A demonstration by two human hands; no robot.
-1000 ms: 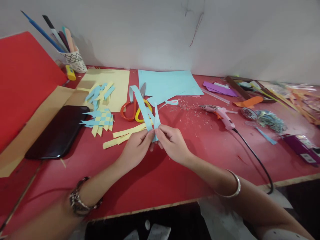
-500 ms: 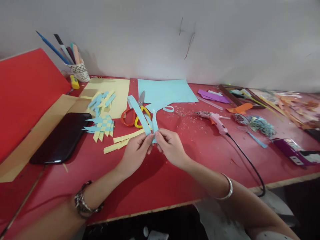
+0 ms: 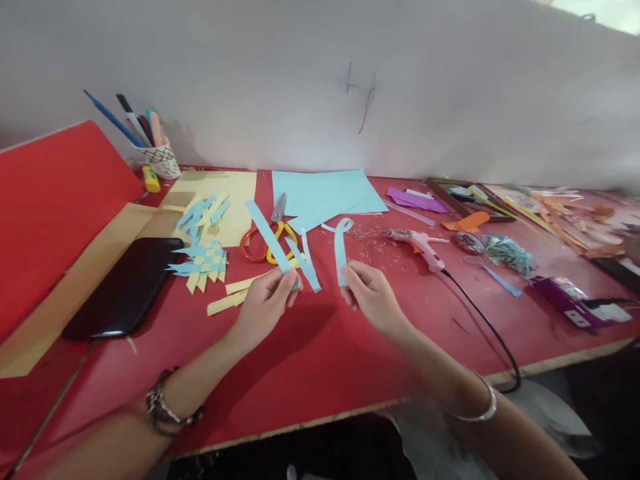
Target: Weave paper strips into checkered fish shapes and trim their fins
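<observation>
My left hand pinches the lower end of a straight light-blue paper strip, which slants up to the left in front of the scissors. To its right, my right hand grips a second light-blue strip whose top end curls into a loop. Between the hands is a folded blue strip in a V shape; whether anything holds it I cannot tell. Yellow paper strips lie beside my left hand. Woven blue-and-yellow paper pieces sit further left.
Blue paper and a cream sheet lie along the wall. A black phone-like slab is at left, near a pen cup. On the right are a pink glue gun with its cord, a purple box and a tray.
My hands have moved apart, the right one going rightward with the curled strip. The blue strips that were together between my fingers are now separate. The view has shifted slightly.
</observation>
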